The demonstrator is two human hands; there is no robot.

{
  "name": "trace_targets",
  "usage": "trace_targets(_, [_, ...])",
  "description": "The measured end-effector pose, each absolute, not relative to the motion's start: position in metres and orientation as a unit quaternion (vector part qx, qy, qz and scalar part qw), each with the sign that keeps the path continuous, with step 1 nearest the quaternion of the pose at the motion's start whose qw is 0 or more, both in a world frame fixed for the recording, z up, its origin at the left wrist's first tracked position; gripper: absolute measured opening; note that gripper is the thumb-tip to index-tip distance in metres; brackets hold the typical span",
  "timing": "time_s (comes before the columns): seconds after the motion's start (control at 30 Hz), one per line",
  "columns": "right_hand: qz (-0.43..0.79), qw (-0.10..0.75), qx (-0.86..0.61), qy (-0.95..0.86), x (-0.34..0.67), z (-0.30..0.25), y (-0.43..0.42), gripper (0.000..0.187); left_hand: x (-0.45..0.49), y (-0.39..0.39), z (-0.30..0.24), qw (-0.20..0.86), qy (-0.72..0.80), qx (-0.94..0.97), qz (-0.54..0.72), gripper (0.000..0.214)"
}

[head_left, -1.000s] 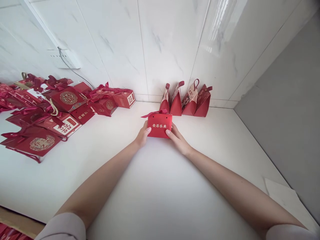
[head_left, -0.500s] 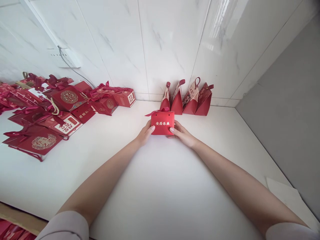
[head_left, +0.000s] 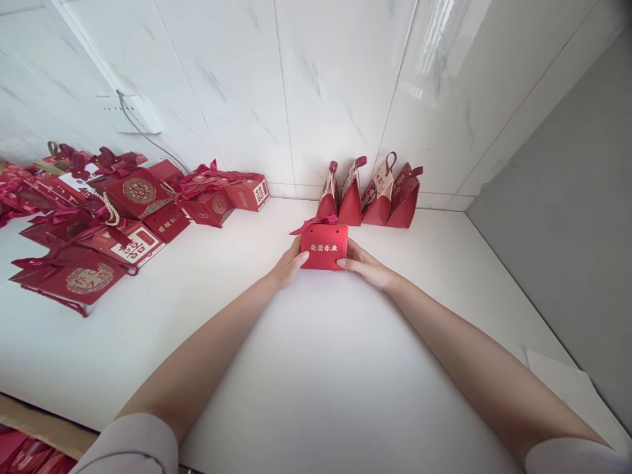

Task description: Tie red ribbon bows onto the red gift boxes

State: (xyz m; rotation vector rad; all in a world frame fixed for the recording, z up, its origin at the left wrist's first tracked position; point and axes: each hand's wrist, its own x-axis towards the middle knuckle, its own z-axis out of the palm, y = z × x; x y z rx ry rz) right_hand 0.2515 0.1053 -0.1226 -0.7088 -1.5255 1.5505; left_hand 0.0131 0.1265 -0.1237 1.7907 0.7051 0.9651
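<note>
Between my two hands is a small red gift box (head_left: pixel 324 248) with gold lettering, two holes near its upper edge and a dark red ribbon bow (head_left: pixel 320 224) on top. My left hand (head_left: pixel 290 264) grips its left side, thumb on the front face. On the right side, my right hand (head_left: pixel 366 264) holds it the same way, with the thumb at the lower corner. Fingers behind the box are hidden. Just beyond it, several triangular red gift boxes (head_left: pixel 376 205) with looped handles stand in a row by the wall.
A pile of red gift boxes (head_left: pixel 74 276) with ribbons and cords covers the left side of the white table (head_left: pixel 316 368). A cable (head_left: pixel 143 136) runs from a wall socket (head_left: pixel 129 113) down behind them. At bottom left, a cardboard box (head_left: pixel 44 421) holds more red items.
The red box has come slightly nearer and to the right, both hands still on it. The view has shifted a little.
</note>
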Motion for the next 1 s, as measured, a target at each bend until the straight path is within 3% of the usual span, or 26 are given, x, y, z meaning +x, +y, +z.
trace_targets(0.5, [0.649,0.409,-0.284,-0.576,0.251,-0.119,0.101,0.075,0.012,0.13,-0.128,0.49,0.316,0.704,0.404,0.063])
trace_targets(0.7, [0.647,0.432,-0.306,-0.549,0.25,-0.119,0.098,0.075,0.013,0.124,-0.117,0.45,0.356,0.723,0.385,0.061])
trace_targets(0.9, [0.477,0.553,-0.4,-0.554,0.238,-0.127,0.098,0.099,0.019,0.127,-0.115,0.436,0.407,0.681,0.425,0.052])
trace_targets(1.0, [0.42,0.574,-0.424,-0.561,0.23,-0.13,0.095,0.106,0.021,0.127,-0.121,0.445,0.441,0.642,0.441,0.056])
